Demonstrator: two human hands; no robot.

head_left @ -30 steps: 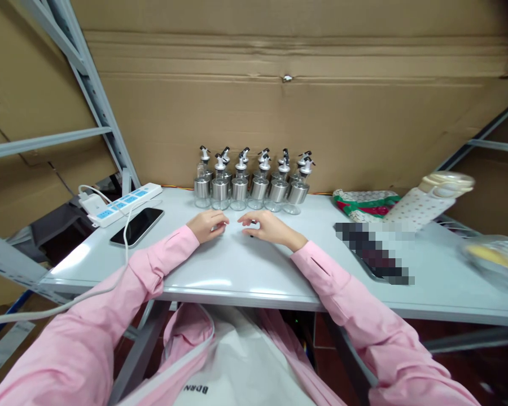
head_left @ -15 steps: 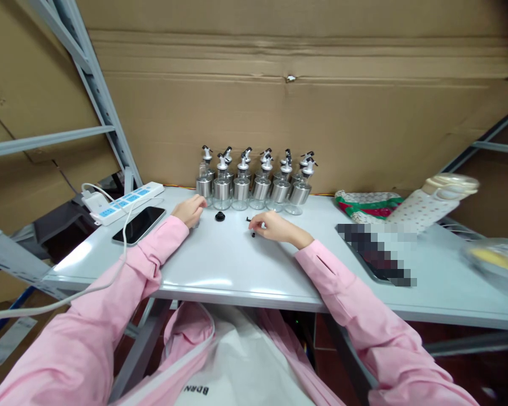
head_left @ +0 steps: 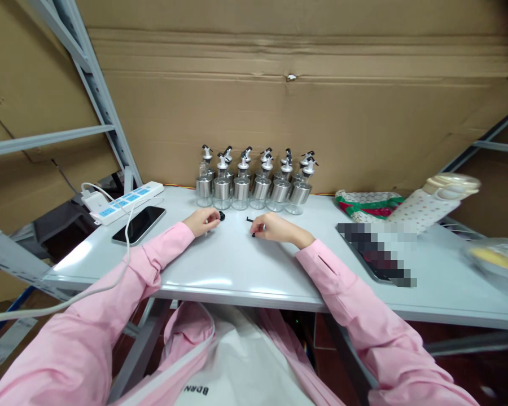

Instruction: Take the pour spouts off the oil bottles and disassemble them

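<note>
My left hand (head_left: 204, 221) is on the tabletop, its fingertips closed at the edge of a round black cap (head_left: 222, 215) that they partly cover. To the right of it, my right hand (head_left: 276, 227) pinches a small black part (head_left: 249, 219); a thin tip sticks out above the fingers and a dark bit shows below them. Behind both hands stand two rows of oil bottles (head_left: 241, 192), glass with steel sleeves. Most carry lever pourers (head_left: 243, 162); the front-left bottle (head_left: 204, 190) shows a bare glass neck.
At the left lie a phone (head_left: 139, 225) and a white power strip (head_left: 129, 201), with a cable crossing over my left sleeve. On the right are another phone (head_left: 375, 256), a patterned cloth (head_left: 355, 204), a dotted flask (head_left: 427, 204) and a wrapped bowl (head_left: 497, 262). Cardboard (head_left: 254, 113) stands behind the table.
My left hand has moved right and slightly toward me, from in front of the left bottle to the round black cap. My right hand has hardly moved and still pinches the small black part.
</note>
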